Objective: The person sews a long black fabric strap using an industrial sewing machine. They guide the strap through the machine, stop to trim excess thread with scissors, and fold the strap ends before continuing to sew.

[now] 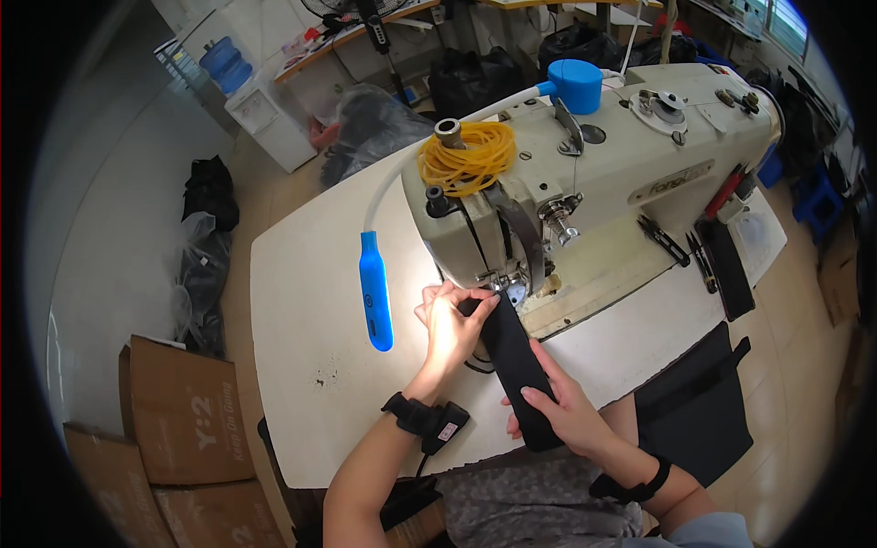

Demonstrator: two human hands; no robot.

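My left hand [452, 324] pinches the top end of a long black fabric strip [505, 347] at the presser foot [507, 286] of a cream industrial sewing machine [603, 201]. My right hand [562, 411] grips the strip's lower half, thumb on top and fingers partly underneath. Light falls on my left hand near a blue lamp [375, 301] on a white gooseneck, joined to a blue base [574, 87] on the machine. Yellow looped cord [466, 169] rests around a post on the machine head.
The white table [311, 393] holds snips [703, 263], a dark oblong item [731, 274] and a black fabric piece [694, 393] at the right. Cardboard boxes [183, 411] and dark bags [210, 196] are at the left. Behind are a water dispenser [269, 123] and a fan [370, 32].
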